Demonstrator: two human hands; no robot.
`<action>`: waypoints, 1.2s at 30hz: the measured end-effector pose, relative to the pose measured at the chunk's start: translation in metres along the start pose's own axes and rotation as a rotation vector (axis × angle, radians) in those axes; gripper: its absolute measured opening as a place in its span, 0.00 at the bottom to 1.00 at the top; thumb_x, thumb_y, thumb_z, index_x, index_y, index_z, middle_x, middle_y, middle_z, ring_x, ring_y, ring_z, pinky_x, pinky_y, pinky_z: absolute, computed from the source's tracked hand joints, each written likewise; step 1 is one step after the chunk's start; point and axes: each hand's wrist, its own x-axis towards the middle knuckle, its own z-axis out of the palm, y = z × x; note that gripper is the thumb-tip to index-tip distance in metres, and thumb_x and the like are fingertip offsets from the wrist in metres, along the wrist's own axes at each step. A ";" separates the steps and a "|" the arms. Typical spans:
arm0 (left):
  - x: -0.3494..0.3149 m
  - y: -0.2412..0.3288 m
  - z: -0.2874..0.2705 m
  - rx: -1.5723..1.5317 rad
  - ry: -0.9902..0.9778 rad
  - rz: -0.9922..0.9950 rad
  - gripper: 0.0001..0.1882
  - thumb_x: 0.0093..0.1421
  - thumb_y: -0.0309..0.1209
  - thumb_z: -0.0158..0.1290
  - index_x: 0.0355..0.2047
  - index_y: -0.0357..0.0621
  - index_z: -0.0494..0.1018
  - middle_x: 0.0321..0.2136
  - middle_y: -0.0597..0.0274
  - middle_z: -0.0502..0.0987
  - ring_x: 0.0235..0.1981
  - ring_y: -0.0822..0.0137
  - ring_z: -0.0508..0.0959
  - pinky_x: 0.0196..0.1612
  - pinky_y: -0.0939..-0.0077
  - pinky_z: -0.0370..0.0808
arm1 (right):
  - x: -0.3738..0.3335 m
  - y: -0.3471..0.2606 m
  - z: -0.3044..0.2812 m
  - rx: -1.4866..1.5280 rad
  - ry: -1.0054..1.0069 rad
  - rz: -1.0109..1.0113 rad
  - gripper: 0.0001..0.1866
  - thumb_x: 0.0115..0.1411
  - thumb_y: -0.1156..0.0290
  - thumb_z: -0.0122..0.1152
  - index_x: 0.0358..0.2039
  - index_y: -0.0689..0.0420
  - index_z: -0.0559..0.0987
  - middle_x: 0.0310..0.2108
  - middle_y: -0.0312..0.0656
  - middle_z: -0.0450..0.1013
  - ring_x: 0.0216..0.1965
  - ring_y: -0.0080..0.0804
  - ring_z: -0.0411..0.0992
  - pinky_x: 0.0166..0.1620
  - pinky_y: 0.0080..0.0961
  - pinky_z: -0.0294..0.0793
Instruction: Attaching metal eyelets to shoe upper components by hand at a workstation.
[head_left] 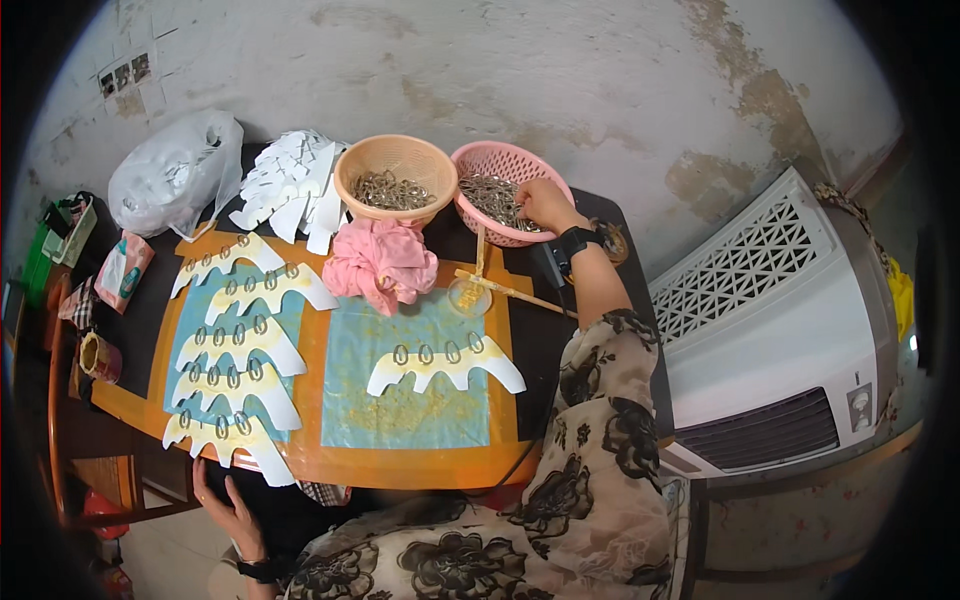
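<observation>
My right hand (pixel 547 207) reaches into the pink basket (pixel 512 150) of small metal rings (pixel 490 195), its fingers pinched together; what they grip is hidden. At the table's near left edge, my left hand (pixel 238 518) has its fingers apart and holds nothing. Just above it lies a white scalloped piece (pixel 262 452) with a yellowish edge and metal rings along it. Several similar pieces (pixel 240 345) overlap in a column on the left blue sheet (pixel 190 310). One more white piece (pixel 450 366), also bearing rings, lies on the right blue sheet (pixel 400 425).
An orange basket (pixel 395 150) of metal rings stands behind a crumpled pink cloth (pixel 380 262). Beside the cloth are a small round dish (pixel 468 297) and wooden sticks (pixel 520 293). White cut pieces (pixel 295 185) and a plastic bag (pixel 175 175) sit at the back left. A white cooler (pixel 770 330) stands right.
</observation>
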 end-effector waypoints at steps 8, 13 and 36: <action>0.000 0.000 0.002 -0.013 -0.007 -0.008 0.27 0.76 0.31 0.50 0.71 0.34 0.62 0.70 0.45 0.65 0.72 0.49 0.63 0.75 0.56 0.55 | 0.000 0.017 -0.003 0.337 0.035 0.146 0.08 0.48 0.82 0.75 0.28 0.62 0.83 0.24 0.44 0.80 0.26 0.34 0.82 0.32 0.32 0.81; 0.002 0.000 0.000 0.000 0.005 -0.007 0.27 0.76 0.31 0.50 0.71 0.34 0.62 0.70 0.45 0.66 0.71 0.49 0.64 0.75 0.56 0.55 | 0.001 0.004 -0.012 0.485 0.045 0.212 0.04 0.60 0.86 0.68 0.32 0.64 0.82 0.24 0.36 0.77 0.23 0.23 0.76 0.27 0.22 0.76; 0.001 0.001 -0.001 -0.022 -0.003 -0.025 0.27 0.75 0.31 0.51 0.70 0.34 0.63 0.70 0.45 0.66 0.71 0.49 0.64 0.75 0.56 0.55 | 0.022 -0.045 -0.011 0.376 0.147 0.076 0.10 0.65 0.74 0.66 0.44 0.65 0.86 0.35 0.47 0.85 0.37 0.32 0.83 0.44 0.31 0.82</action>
